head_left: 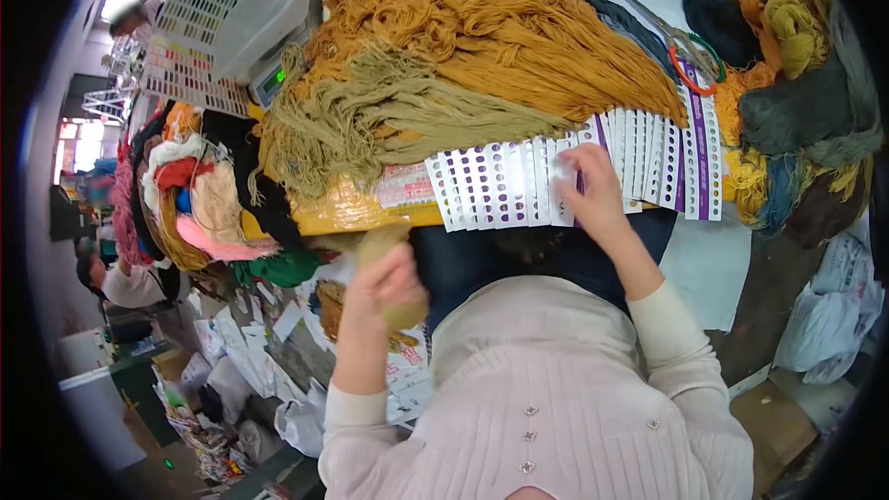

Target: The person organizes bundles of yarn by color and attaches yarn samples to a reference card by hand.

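My left hand [384, 285] is closed around a small bundle of olive-tan yarn [381, 243], held below the table edge beside my lap. My right hand [593, 193] rests on a row of white and purple cards with punched holes [500, 183], fingertips touching one card near the row's middle. The cards overlap along the table's front edge. Behind them lie a big heap of mustard-orange yarn [482, 28] and a bunch of olive-green yarn [389, 116].
Scissors with orange and green handles [690, 60] lie at the right, among dark green, yellow and blue skeins [796, 111]. A scale [273, 79] and colour charts [199, 18] stand at the back left. More yarn hangs left; papers and bags litter the floor. A person sits far left.
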Available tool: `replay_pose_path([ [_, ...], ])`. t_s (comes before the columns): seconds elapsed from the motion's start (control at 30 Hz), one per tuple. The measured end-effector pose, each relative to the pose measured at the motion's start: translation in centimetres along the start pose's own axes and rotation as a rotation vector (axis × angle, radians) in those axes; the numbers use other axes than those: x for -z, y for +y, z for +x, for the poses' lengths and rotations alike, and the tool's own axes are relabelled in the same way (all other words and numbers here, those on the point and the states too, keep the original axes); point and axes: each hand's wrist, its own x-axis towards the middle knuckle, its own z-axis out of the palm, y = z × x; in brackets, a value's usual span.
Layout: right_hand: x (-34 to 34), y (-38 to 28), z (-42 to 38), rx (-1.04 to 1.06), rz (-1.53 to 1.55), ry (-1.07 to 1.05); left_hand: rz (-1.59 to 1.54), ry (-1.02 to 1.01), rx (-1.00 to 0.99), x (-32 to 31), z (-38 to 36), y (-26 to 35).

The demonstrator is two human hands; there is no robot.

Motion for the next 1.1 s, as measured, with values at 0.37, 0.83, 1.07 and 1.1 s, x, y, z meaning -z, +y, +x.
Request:
replay_pose_path([
  [0.37, -3.2, -9.7, -1.2, -0.62, 0.888, -0.515, 0.17, -0.165, -0.176, -3.6, 3.9, -4.1],
  [0.83, -2.3, -9.4, -1.3, -0.87, 1.304, -0.425, 0.346, -0.115, -0.178, -4.9, 2.7, -4.5],
  [1.07, -1.9, -8.4, -1.4, -0.91, 1.686, -0.417, 0.223, -0.109, -0.187, -4.1, 2.1, -5.7],
  [1.1, -1.9, -8.2, -1.3, -0.896, 1.738, -0.451, 0.208, -0.109, -0.189, -4.0, 2.0, -5.9],
])
